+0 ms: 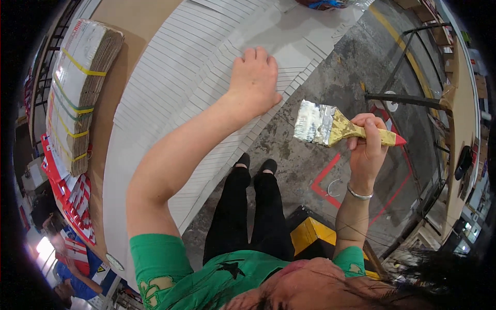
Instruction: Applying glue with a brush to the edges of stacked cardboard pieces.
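Note:
My right hand [370, 137] grips a wide flat paintbrush [338, 126] by its worn yellow, red-tipped handle. White paste coats the bristles, which point left, over the floor beside the table edge. On overlapping rows of white paper strips [170, 67] rests my left hand [256, 80], palm down. Its fingers are bent toward the paper and the thumb stands apart near the strips' right edge; the fingertips are partly hidden. The strips fan across the table, their ends stepped along its near right side.
At the left lies a thick bundle of flat cardboard [77, 98] tied with yellow and green bands, near red-and-white printed pieces [67, 191]. A container [325, 4] is cut off at the top. A yellow-and-black block [312, 235] stands by my legs. Another person's arm [85, 274] shows lower left.

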The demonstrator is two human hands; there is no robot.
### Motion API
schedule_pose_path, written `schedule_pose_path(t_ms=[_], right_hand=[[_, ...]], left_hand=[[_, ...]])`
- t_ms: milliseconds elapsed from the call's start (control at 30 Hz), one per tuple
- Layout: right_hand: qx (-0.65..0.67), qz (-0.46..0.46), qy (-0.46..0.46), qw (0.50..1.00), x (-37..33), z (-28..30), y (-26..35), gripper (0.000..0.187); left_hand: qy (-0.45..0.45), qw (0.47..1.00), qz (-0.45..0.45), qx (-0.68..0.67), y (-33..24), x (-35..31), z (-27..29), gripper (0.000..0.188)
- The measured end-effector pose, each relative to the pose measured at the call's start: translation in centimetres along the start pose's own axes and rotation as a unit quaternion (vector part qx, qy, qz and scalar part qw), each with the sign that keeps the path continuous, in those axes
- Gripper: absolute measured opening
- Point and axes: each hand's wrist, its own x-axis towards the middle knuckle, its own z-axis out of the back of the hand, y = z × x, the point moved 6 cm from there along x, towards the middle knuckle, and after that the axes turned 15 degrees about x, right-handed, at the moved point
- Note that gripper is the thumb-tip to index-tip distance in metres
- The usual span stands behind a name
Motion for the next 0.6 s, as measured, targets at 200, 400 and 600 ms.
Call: schedule_pose_path(t_ms=[200,400,600], right_hand=[[-0.028,0.017,0.009,0.999,0.1,-0.7,-0.8,0.017],[-0.063,0.042,0.002,0.997,0.0,-1.8,-1.0,0.018],[-0.053,0.027,0.012,0.998,0.3,-2.4,-1.8,0.017]], left_hand=[[0.006,0.995,-0.091,-0.032,-1.1,0.6,-0.1,0.031],[0.054,0.979,-0.153,-0.125,-0.5,1.4,0.4,0.016],[0.047,0.978,-0.164,-0.121,-0.1,1.4,0.7,0.015]])
